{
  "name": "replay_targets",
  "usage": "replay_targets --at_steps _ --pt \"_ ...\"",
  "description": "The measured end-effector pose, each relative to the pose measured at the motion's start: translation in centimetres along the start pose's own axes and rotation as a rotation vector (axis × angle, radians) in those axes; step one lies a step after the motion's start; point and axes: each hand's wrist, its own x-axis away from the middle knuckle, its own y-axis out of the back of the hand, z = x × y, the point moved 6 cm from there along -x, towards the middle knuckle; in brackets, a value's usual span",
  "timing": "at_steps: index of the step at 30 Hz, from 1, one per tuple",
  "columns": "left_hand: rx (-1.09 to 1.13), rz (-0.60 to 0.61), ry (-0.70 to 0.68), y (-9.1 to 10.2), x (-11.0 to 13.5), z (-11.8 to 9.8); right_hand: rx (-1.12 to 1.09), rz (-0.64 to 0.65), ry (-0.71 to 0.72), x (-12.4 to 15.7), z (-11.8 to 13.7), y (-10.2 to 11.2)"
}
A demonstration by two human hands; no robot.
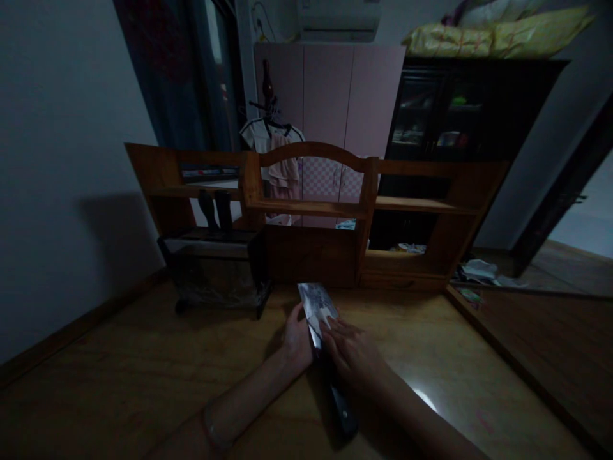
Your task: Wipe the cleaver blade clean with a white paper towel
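A kitchen cleaver with a broad shiny blade and a black handle is tilted in front of me, its blade pointing away. My left hand is closed on the blade from the left and beneath, its thumb along the edge; most of its fingers are hidden behind the metal. Over the blade's face near the handle lies my right hand, fingers bent and pressed on the metal, thumb hidden. Neither hand is around the handle, which sticks out toward me between my forearms.
To the left stands a dark knife block with black-handled tools upright in it. A wooden shelf unit runs along the back of the wooden tabletop. Beyond are hanging clothes, a pink wardrobe and a dark cabinet.
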Motion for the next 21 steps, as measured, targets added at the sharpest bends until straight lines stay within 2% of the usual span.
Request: replay_targets --at_steps 4,9,12,14,16,21 --pt "-0.007 -0.083 -0.021 0.6 -0.5 0.0 -0.053 0.022 0.050 0.0 1.1 0.0" --pt "0.018 -0.082 -0.002 0.5 -0.7 0.1 -0.202 0.014 0.050 0.0 1.2 0.9" --pt "0.010 -0.064 -0.030 0.4 -0.3 -0.2 -0.255 -0.102 -0.008 -0.1 -0.3 2.2" --pt "0.019 -0.037 -0.035 0.1 0.1 -0.3 -0.214 -0.198 -0.053 0.0 -1.7 2.9" --pt "0.028 -0.017 -0.021 -0.3 0.4 -0.2 -0.127 -0.237 -0.088 0.2 -3.0 3.3" --pt "0.019 -0.020 -0.019 -1.1 0.8 -0.3 0.006 -0.106 -0.137 0.2 -3.4 1.8"
